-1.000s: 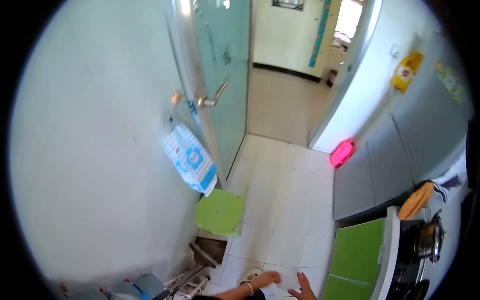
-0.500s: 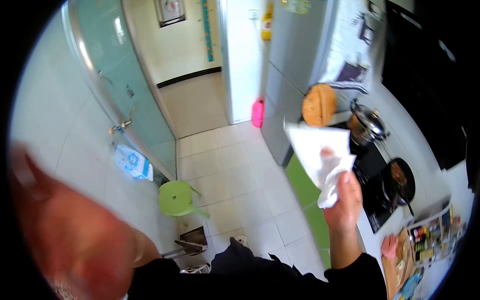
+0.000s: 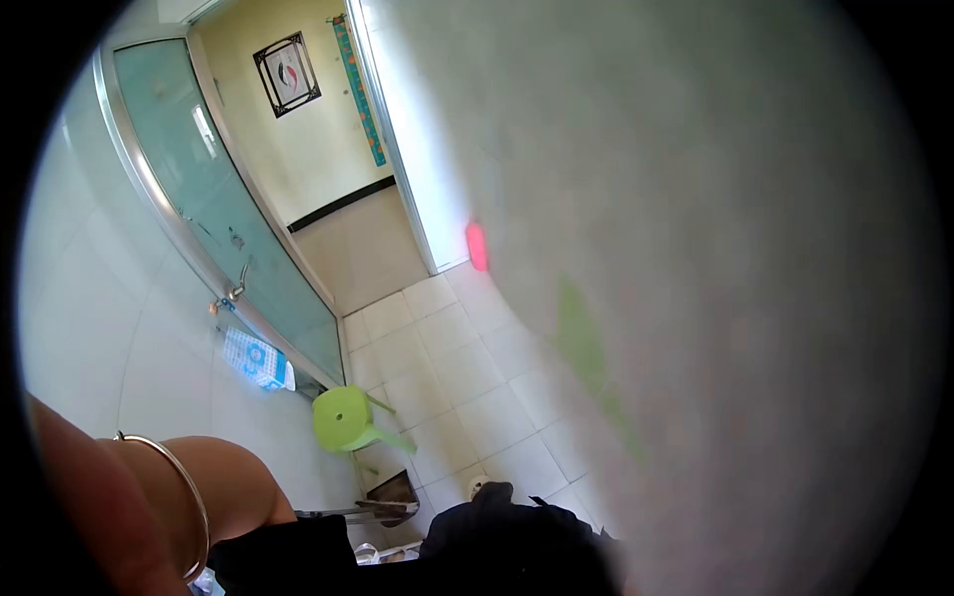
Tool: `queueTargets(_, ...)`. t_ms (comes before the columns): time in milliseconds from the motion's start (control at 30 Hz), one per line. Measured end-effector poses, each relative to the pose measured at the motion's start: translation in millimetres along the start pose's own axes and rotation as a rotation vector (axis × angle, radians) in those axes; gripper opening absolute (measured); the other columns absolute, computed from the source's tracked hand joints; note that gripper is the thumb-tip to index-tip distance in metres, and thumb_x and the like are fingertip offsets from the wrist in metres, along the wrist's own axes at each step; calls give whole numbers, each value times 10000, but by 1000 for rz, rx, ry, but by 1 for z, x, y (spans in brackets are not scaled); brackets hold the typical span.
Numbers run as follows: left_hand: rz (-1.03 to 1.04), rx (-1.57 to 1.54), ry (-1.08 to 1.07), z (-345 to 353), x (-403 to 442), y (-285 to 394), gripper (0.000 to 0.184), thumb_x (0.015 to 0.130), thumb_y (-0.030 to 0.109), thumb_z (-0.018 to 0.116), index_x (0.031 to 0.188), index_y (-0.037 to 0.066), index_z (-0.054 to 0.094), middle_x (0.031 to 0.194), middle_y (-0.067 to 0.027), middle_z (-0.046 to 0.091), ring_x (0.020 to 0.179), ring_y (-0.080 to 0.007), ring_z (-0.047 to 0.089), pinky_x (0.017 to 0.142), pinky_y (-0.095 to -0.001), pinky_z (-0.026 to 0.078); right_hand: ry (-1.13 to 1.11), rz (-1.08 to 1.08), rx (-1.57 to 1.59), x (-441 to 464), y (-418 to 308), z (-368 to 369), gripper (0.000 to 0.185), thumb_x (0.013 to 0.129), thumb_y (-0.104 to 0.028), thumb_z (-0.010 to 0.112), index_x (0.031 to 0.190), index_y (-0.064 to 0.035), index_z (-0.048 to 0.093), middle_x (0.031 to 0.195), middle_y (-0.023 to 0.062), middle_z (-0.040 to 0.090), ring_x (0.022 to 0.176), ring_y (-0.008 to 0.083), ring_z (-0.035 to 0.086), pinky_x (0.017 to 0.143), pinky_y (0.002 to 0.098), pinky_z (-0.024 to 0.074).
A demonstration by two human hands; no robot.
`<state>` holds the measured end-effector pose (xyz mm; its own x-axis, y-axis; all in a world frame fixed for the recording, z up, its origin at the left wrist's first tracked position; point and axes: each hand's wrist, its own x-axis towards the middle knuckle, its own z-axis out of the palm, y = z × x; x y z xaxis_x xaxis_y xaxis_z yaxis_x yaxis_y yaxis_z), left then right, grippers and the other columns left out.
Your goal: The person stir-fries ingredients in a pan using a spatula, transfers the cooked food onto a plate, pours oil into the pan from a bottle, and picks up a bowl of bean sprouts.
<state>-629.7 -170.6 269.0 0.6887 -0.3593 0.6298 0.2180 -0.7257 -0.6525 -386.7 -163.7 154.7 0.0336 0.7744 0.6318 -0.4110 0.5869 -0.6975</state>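
Note:
A pale, badly blurred sheet, the white paper tissue [image 3: 765, 298], fills the right half of the view very close to the camera. My right hand is behind or within this blur, and its fingers cannot be made out; half a second ago it gripped this tissue. At the lower left, my left hand [image 3: 75, 497] is raised near the camera, smeared and partly cut off by the dark edge. A thin metal bangle [image 3: 192, 497] circles that wrist. The left fingers are out of sight.
A green plastic stool [image 3: 343, 417] stands on the tiled floor [image 3: 452, 353], with a dustpan [image 3: 393, 497] below it. Beside the glass door [image 3: 214, 199] hangs a blue-and-white packet [image 3: 256, 358]. A pink object [image 3: 477, 246] is near the doorway.
The tissue has come right up to the camera, hiding the stove, counter and fridge. My left forearm now shows with its bangle, and the view has turned slightly.

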Motion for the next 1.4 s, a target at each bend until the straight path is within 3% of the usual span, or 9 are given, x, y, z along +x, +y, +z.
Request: queueTargets(1400, 47, -97, 8, 4, 19, 9, 702, 856, 432, 491, 1370, 35, 225, 1350, -219, 326, 1244, -340, 338, 1028, -467, 250, 80, 111, 184, -19, -29, -8, 639, 781, 1, 371, 1390, 17, 181, 1405, 192, 267, 1296, 296, 309, 1067, 397, 273)
